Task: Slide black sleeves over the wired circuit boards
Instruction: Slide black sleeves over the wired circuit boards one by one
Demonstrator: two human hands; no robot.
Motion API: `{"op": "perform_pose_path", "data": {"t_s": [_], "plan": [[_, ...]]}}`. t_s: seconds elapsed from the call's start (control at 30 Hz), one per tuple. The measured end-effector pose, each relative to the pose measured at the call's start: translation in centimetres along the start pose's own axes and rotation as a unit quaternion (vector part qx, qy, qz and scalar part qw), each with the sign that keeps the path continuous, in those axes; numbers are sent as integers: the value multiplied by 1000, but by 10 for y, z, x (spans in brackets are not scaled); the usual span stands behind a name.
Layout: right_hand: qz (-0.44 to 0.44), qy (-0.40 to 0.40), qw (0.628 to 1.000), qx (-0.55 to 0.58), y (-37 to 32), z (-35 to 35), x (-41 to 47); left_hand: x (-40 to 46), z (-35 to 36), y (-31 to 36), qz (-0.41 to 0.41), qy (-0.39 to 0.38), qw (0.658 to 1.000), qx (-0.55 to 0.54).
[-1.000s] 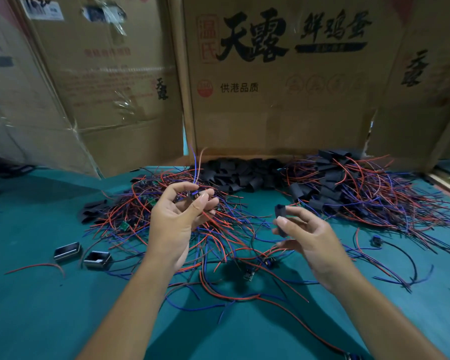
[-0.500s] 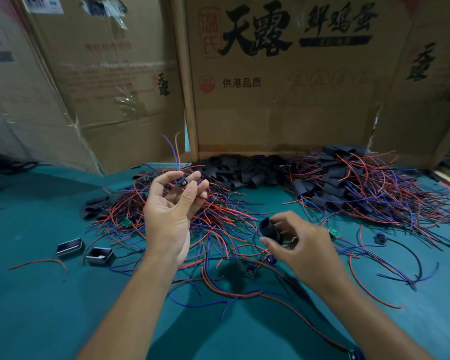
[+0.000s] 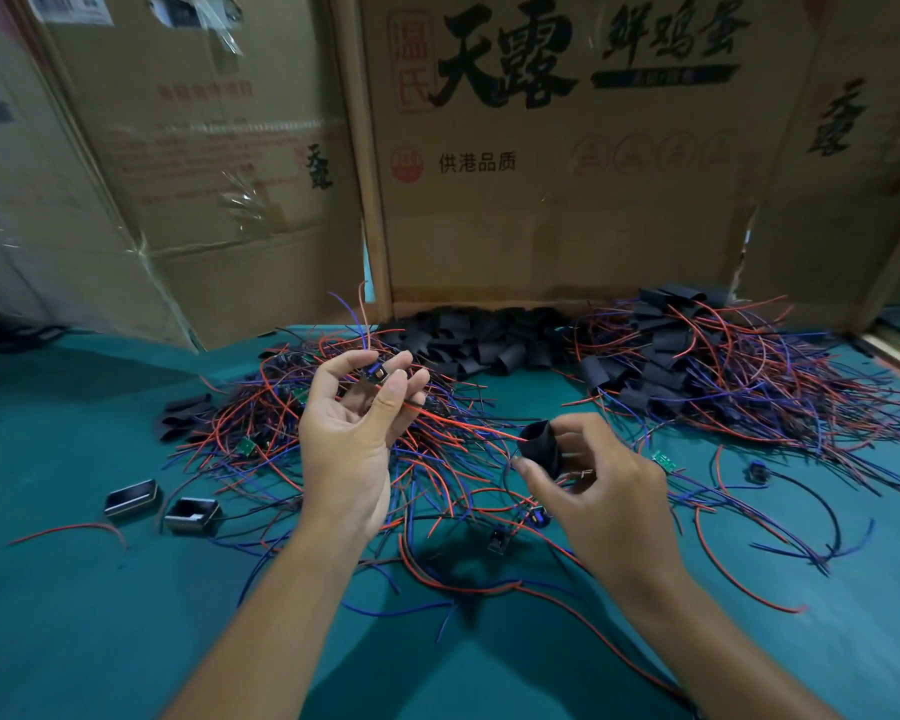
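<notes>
Above the green tabletop [image 3: 100, 641], at the centre of the view, both hands are raised over a tangle of red and blue wires [image 3: 281, 439]. The left hand [image 3: 352, 439], palm turned toward the camera at about 10 o'clock from centre, has its fingers curled and pinches a small wired circuit board [image 3: 376, 374] at the fingertips; red and blue leads stand up from it toward 12 o'clock. The right hand [image 3: 598, 491], at about 3 o'clock from the left one, pinches a black sleeve [image 3: 541, 449] between thumb and fingers, its open mouth turned toward the left hand. A red wire [image 3: 468, 423] runs from the left hand to that mouth; whether its end is inside the sleeve I cannot tell.

At 12 o'clock, against the cardboard boxes [image 3: 567, 200], lies a pile of loose black sleeves [image 3: 479, 340]. At 2 o'clock sits a heap of sleeved boards with wires [image 3: 697, 366]. At 9 o'clock two small black open-topped housings [image 3: 162, 506] lie side by side on the tabletop, near a single curved red wire [image 3: 74, 530]. A bare green board [image 3: 664, 459] lies just beyond the right hand.
</notes>
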State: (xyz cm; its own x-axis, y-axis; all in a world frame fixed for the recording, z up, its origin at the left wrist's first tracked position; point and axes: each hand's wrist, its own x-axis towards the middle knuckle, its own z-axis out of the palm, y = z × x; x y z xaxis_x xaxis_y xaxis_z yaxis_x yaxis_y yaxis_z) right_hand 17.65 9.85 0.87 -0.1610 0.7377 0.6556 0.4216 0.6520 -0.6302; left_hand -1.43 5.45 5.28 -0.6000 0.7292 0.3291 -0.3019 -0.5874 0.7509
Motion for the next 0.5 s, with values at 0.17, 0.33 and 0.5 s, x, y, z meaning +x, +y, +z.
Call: {"op": "perform_pose_path", "data": {"t_s": [0.17, 0.33, 0.5], "plan": [[17, 7, 1000, -4, -2, -2, 0, -3, 1, -1, -5, 0, 1000, 10], [41, -3, 999, -22, -1, -1, 0, -1, 0, -1, 0, 6, 1000, -4], [51, -7, 999, -17, -3, 0, 0, -1, 1, -1, 3, -1, 1000, -6]]}}
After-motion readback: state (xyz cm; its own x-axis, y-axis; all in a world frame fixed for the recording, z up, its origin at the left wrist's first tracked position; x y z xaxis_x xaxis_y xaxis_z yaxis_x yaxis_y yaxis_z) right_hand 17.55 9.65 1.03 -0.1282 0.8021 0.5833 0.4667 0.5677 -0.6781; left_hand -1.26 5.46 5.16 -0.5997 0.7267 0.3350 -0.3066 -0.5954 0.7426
